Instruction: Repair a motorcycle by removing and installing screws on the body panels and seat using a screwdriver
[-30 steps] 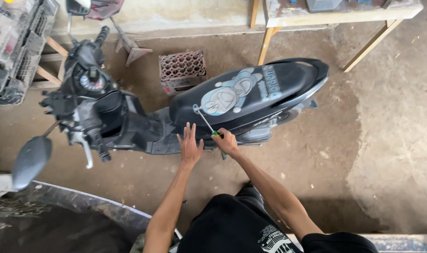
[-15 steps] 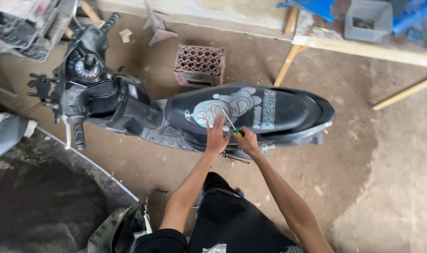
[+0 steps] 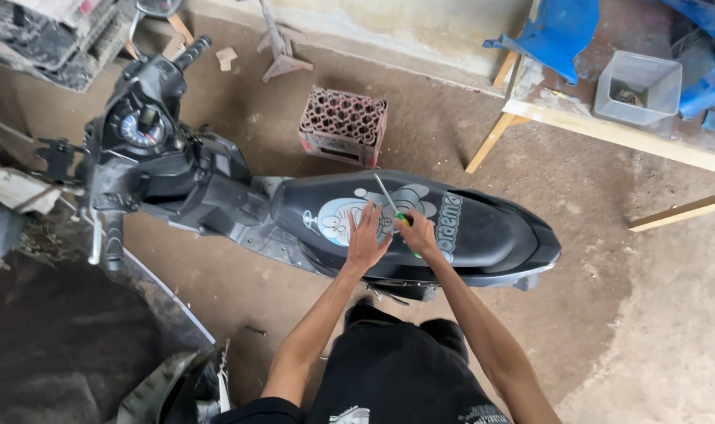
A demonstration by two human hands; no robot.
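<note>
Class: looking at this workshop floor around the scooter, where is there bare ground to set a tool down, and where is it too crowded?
Bare dirt floor lies to the right of the scooter, below the wooden bench. A smaller patch lies between the red crate and the metal stand. It is crowded left of the handlebars, where a dark tarp and panels lie.

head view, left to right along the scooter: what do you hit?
Handlebar grip → speedometer → left hand flat on the black seat → right hand holding a green-handled screwdriver → scooter tail.
</note>
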